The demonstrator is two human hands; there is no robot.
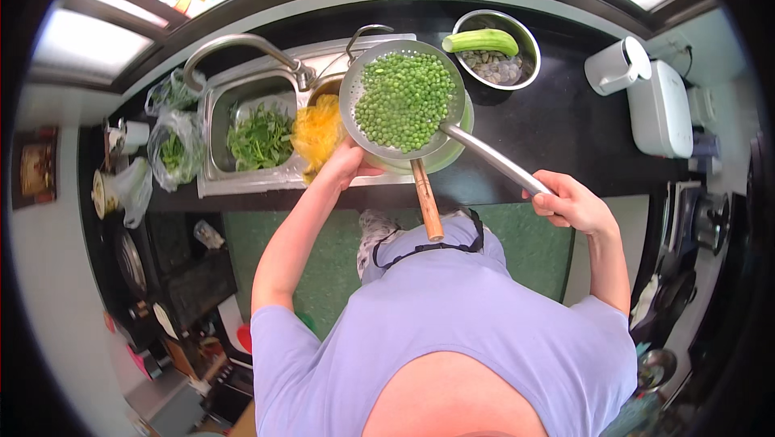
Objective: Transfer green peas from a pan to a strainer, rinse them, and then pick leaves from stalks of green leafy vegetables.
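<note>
My right hand [566, 201] grips the long metal handle of a perforated skimmer [350, 89]. Green peas [402, 101] fill the skimmer's round head. Beneath it, partly covered, is a pale green bowl [463, 146] at the counter's front edge. A wooden handle [428, 204] sticks out towards me from under the skimmer; what it belongs to is hidden. My left hand [350, 166] is at the near left rim of the skimmer, beside the bowl. Its fingers reach under the skimmer, and their grip cannot be made out.
Leafy greens [260, 137] lie in the steel sink [217, 161] under a curved faucet [242, 40]. A yellow plastic bag [318, 131] sits right of them. Behind, a metal bowl [533, 68] holds a peeled gourd [481, 42] and shellfish [493, 68]. A white kettle [611, 71] stands right.
</note>
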